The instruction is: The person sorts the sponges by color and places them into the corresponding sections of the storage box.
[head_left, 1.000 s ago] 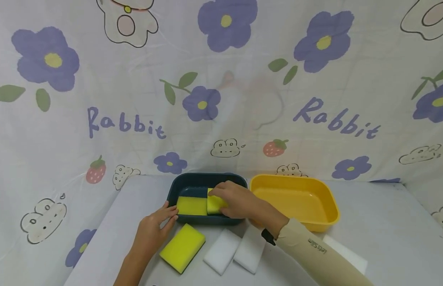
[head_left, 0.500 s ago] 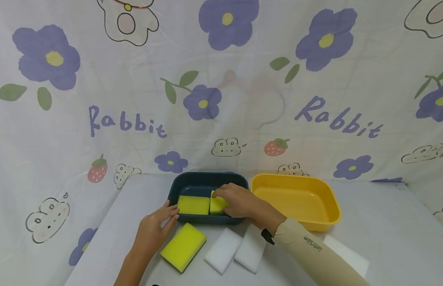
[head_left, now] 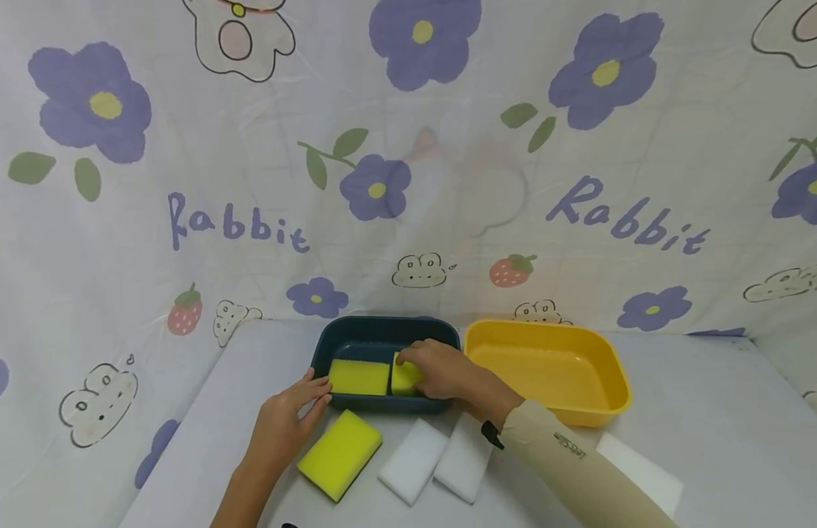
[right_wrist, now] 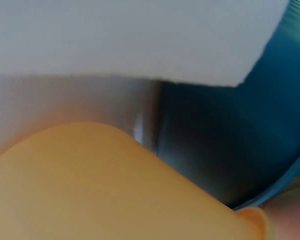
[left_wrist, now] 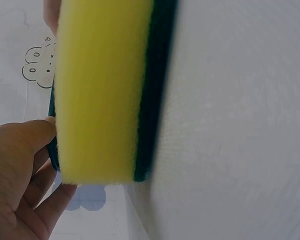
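The right hand (head_left: 441,370) reaches into the dark teal rectangular plastic tub (head_left: 356,335), fingers curled on a yellow sponge block (head_left: 405,378) at its near wall, snug against a second yellow sponge (head_left: 358,377) lying flat; free floor remains at the back. The left hand (head_left: 286,418) rests relaxed, fingertips touching the tub's near rim. Just beside it lies a yellow sponge with a green scouring back (head_left: 339,454), then two white foam pads (head_left: 412,461). A yellow plastic tub (head_left: 547,367) flanks the right
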Available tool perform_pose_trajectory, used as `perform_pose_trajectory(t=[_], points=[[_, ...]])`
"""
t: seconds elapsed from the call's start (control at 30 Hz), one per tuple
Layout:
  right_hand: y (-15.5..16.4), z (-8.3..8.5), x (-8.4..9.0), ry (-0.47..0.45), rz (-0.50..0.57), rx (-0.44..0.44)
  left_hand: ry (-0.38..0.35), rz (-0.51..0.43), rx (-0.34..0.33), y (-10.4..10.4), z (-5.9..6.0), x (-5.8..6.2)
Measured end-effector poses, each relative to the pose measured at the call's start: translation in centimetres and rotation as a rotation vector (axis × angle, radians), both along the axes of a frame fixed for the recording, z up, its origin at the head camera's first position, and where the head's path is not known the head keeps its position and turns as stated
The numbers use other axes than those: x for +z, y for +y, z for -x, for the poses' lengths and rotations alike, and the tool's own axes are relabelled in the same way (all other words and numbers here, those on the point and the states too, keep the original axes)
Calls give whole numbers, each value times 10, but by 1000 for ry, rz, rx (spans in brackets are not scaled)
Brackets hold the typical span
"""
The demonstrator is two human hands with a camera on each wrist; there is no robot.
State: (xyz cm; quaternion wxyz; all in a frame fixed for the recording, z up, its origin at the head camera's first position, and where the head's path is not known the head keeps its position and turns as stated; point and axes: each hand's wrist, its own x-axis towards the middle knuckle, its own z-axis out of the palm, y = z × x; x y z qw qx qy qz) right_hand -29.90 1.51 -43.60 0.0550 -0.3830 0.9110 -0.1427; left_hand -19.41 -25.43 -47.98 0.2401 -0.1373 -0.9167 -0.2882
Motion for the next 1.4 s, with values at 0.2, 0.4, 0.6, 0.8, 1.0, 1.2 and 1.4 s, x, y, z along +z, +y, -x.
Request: perform_pose_trajectory(t=[0.2,0.4,0.6,0.8,1.0,1.2,1.4], points=[[-1,3,-1,-12,-8,-31,-6,2,2,1,1,0],[-2,5,-2,-58,-2,-35,-8,-1,11,1,0,-1],[-1,7,-4,-95,-23,-24,-9,-7,7,0,0,0],[2,5,-4,-81,36,34,-18,-9,15,0,0,1],[4,3,-7,-84,69,49,-25,-13,14,0,0,1],[6,4,-11,-60,92,70,-28,-15,15,1,-1,1],[6,5,-11,-42,133,81,-2,-15,5,-1,1,-1]])
